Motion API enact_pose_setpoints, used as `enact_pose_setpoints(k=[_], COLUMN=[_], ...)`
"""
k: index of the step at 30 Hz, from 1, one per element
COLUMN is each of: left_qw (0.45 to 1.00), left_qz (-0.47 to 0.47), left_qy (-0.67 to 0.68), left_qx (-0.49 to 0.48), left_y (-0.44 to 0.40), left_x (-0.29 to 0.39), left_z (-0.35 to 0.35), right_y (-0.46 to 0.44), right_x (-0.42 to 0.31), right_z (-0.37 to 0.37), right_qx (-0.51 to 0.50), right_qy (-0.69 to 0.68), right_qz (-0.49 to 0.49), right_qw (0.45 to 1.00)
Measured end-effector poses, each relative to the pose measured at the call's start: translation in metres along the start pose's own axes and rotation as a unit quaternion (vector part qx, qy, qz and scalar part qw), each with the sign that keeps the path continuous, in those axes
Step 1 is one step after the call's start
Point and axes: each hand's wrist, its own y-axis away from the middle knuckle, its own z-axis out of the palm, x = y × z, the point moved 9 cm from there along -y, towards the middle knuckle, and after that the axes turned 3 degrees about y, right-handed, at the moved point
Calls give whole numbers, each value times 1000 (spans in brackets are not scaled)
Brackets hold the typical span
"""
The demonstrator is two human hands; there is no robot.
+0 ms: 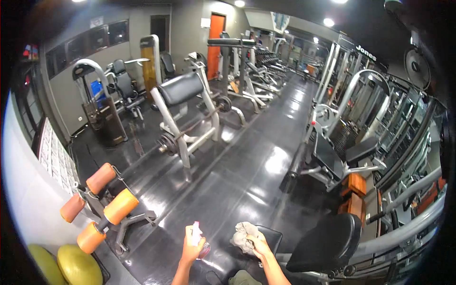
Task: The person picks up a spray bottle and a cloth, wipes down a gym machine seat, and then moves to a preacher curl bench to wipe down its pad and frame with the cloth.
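Note:
My left hand is closed around a spray bottle with a white and pink top and a clear, pinkish body. The bottle stands roughly upright in my grip, held low in front of me. To the right, my right hand grips a crumpled light grey cloth, which bunches out past the fingers. Beneath the cloth and right hand lies a black padded seat. I cannot tell whether the cloth touches it.
A black backrest pad rises close on my right. At left stands a bench with orange foam rollers, near green exercise balls. Ahead, a preacher curl bench holds a loaded barbell. Shiny black floor runs between machines.

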Motion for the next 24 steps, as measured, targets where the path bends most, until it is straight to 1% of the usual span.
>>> enact_pose_setpoints(k=[1, 2, 3, 4, 6, 7, 8, 9, 10, 12, 13, 16, 18, 21, 23, 24], left_qw=[999, 999, 997, 994, 993, 995, 997, 994, 994, 998, 997, 997, 996, 991, 991, 992], left_qz=[2, 4, 24, 44, 62, 64, 65, 102, 104, 59, 76, 77, 86, 100, 89, 79], left_qy=[-37, -39, -69, -98, -99, -69, -39, -26, -30, 5, 3, 0, -15, -68, -67, -66], left_qx=[2, 10, 11, 12, 20, 17, 13, 22, 30, 38, 35, 32, 35, 54, 69, 79], left_y=[0, -3, -6, -11, -22, -29, -38, -47, -56, -77, -88, -127, -154, -187, -210, -220], left_x=[12, 20, 29, 37, 43, 41, 40, 47, 48, 43, 52, 54, 52, 67, 68, 66], left_z=[-1, -2, -2, -1, -1, 0, 0, 1, 1, 1, 3, 4, 0, -2, -5, -8], right_y=[-4, -8, -13, -19, -35, -45, -55, -66, -76, -104, -116, -152, -173, -214, -243, -257], right_x=[-6, -11, -11, -14, -30, -32, -34, -40, -43, -45, -47, -59, -76, -76, -76, -85], right_z=[7, 14, 13, 19, 26, 27, 30, 32, 32, 30, 30, 33, 45, 36, 33, 39], right_qx=[-15, -29, 7, 0, 15, 0, -9, -3, 4, 1, -1, 1, -51, -27, -20, -21], right_qy=[-20, -41, -68, -68, -68, -76, -77, -77, -77, -81, -88, -120, -151, -146, -128, -124], right_qz=[-14, -27, -32, -32, -73, -93, -93, -100, -105, -100, -89, -79, -111, -88, -68, -79], right_qw=[1000, 998, 997, 997, 995, 993, 993, 992, 991, 992, 992, 990, 981, 985, 989, 989])
